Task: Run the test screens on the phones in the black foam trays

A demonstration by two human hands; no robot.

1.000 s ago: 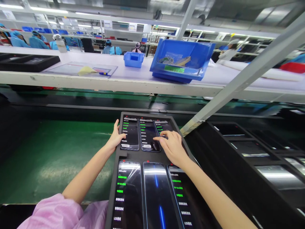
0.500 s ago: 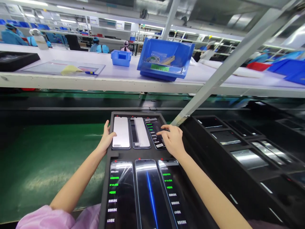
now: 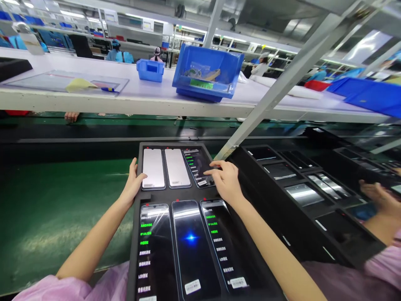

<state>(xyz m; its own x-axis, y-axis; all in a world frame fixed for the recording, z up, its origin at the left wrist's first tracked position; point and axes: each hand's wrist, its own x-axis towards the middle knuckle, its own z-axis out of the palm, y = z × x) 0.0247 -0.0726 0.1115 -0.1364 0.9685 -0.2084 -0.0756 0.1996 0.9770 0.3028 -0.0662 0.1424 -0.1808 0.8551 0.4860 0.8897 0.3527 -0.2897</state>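
Observation:
A black foam tray (image 3: 163, 195) holds several phones in two rows. My left hand (image 3: 134, 183) grips the tray's left edge, its thumb over the corner of a white-screened phone (image 3: 153, 167). Another white-screened phone (image 3: 177, 167) lies beside it. Over the back right phone (image 3: 196, 165), which shows a list with green lines, my right hand (image 3: 224, 177) hovers or touches with fingers apart, holding nothing. In the front row, the middle phone (image 3: 191, 221) shows a blue glow, and the left phone (image 3: 156, 251) and right phone (image 3: 224, 238) show text lists.
More black trays with phones (image 3: 310, 196) lie to the right, beside another person's hand (image 3: 380, 196). A slanted metal post (image 3: 269, 100) rises near my right hand. Behind is a white shelf (image 3: 125, 100) with blue bins (image 3: 206, 71). Another hand (image 3: 72, 116) shows below it.
The back middle phone's screen has turned fully white, and the blue line on the front middle phone is now a glow. The view has shifted; other people's hands have appeared at right and far left.

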